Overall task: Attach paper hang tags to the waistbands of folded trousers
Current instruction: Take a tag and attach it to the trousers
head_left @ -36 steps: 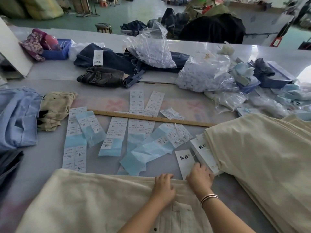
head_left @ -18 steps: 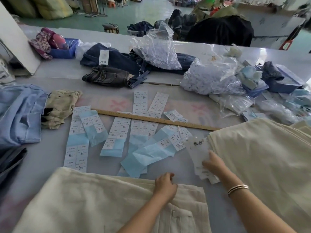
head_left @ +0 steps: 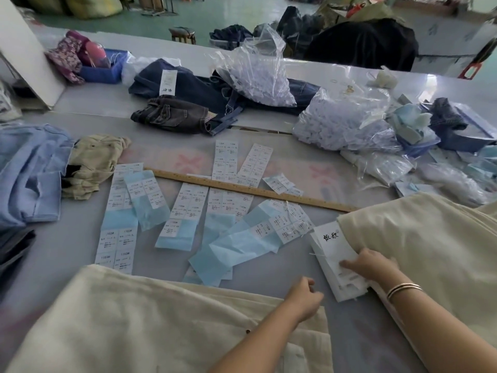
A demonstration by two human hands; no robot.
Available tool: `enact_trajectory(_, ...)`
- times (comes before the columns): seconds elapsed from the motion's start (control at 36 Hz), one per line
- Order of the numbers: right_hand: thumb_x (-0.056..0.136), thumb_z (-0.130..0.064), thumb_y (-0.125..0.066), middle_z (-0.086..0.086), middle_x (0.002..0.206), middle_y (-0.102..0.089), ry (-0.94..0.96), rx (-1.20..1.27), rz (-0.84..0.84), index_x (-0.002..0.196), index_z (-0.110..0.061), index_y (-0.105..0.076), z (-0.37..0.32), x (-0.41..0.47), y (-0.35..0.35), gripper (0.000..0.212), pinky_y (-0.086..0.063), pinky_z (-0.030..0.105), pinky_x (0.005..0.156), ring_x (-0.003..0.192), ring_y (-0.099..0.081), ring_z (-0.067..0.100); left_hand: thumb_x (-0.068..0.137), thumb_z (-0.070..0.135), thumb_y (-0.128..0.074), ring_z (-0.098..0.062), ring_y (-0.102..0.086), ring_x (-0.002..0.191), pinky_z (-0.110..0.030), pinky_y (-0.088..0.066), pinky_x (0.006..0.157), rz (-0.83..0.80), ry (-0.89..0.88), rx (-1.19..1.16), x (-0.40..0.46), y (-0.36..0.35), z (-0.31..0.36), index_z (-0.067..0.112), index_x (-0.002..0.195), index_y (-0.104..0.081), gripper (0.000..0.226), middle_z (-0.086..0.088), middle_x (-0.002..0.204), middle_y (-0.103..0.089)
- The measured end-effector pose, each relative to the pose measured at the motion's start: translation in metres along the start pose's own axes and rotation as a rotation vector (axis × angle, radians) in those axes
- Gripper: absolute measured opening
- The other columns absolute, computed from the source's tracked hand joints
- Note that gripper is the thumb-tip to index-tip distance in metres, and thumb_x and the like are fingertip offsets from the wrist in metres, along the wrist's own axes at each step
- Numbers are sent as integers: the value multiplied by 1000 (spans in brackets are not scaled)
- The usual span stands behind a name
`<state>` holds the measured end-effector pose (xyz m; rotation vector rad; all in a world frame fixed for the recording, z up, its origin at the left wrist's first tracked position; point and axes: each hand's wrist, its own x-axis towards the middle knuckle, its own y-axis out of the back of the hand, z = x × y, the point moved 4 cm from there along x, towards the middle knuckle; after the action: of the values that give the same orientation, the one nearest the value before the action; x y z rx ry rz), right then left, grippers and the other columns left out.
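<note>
Across the grey table (head_left: pixel 269 109) we see a long wooden ruler (head_left: pixel 252 191) lying over strips of size stickers (head_left: pixel 185 211), clear bags (head_left: pixel 258 74) behind, and dark jeans (head_left: pixel 188 87). Our right hand (head_left: pixel 369 263) presses relaxed fingers onto the white hang tags (head_left: pixel 333 251), beside a cream stack (head_left: pixel 419 251). Our left hand (head_left: pixel 305 298), fingers curled, rests at the waistband edge of the cream trousers (head_left: pixel 134 324); whether it pinches anything, we cannot tell.

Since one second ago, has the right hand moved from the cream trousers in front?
Yes. The right hand left the near cream trousers and went away from the person, toward the wooden ruler; it now rests on the stack of hang tags.
</note>
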<state>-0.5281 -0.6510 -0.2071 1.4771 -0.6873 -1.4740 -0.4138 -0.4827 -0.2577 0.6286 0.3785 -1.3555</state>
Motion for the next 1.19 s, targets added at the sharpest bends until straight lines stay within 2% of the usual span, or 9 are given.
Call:
enact_trajectory(0.19,80,-79,-38,5,139,-52,1,5,-148,133,-13,-51,-4,1,-9,85,-29,39,104,127,-47,24,94,24,-53,-21,-50,124,-28,-40,105,-11,42,-50,1,2,-8,12,139,-43,48,-7,135,-53)
enact_trajectory(0.31,79,-76,-45,11,129,-59,-14,99,-198,122,-6,-58,-9,-1,-16,83,-41,29,89,111,-58,26,93,26,-54,-21,-50,125,-29,-39,106,-27,57,-70,0,3,-5,13,139,-42,50,-7,136,-52)
enact_trajectory(0.39,75,-76,-52,10,114,-67,-2,211,-288,93,-10,-65,-20,-4,-31,69,-44,26,67,81,-62,18,90,25,-56,-22,-52,123,-32,-41,106,-19,77,-138,1,3,-7,13,137,-44,50,-7,135,-54)
enact_trajectory(0.53,74,-63,-68,18,135,-52,-48,515,-268,136,4,-37,-37,-6,-42,97,-39,36,103,122,-53,30,93,23,-56,-23,-52,122,-31,-42,103,78,58,-280,2,11,-12,10,138,-40,50,-8,136,-52)
enact_trajectory(0.61,75,-53,-73,21,142,-41,-91,654,-247,141,5,-21,-65,-15,-50,102,-38,40,105,126,-46,34,89,13,-62,-24,-52,121,-32,-43,103,241,5,-382,5,28,-15,6,139,-38,56,-12,133,-51)
enact_trajectory(0.69,79,-52,-68,20,141,-42,-41,717,-255,140,0,-23,-98,-27,-58,92,-39,34,98,126,-46,34,85,-4,-59,-24,-60,108,-30,-51,88,284,-47,-416,5,40,-14,-1,132,-44,50,-19,124,-59)
enact_trajectory(0.89,88,-43,-59,22,131,-50,58,801,-211,133,-6,-40,-157,-47,-62,61,-44,39,96,121,-49,36,85,0,-52,-32,-56,117,-42,-46,98,472,-82,-160,-5,81,-29,7,133,-47,49,-14,126,-59)
enact_trajectory(1.06,87,-32,-67,16,125,-58,-4,1033,-84,126,-3,-46,-144,-57,-67,53,-41,29,82,111,-57,31,84,1,-51,-26,-58,116,-41,-49,97,404,-104,-101,-6,91,-31,13,130,-52,48,-10,125,-59)
enact_trajectory(1.19,82,-23,-72,14,100,-67,-38,1118,12,97,-9,-53,-124,-60,-68,28,-48,29,61,75,-62,19,86,0,-53,-19,-53,121,-27,-45,99,249,-134,-51,-6,83,-27,19,141,-42,59,-5,136,-52)
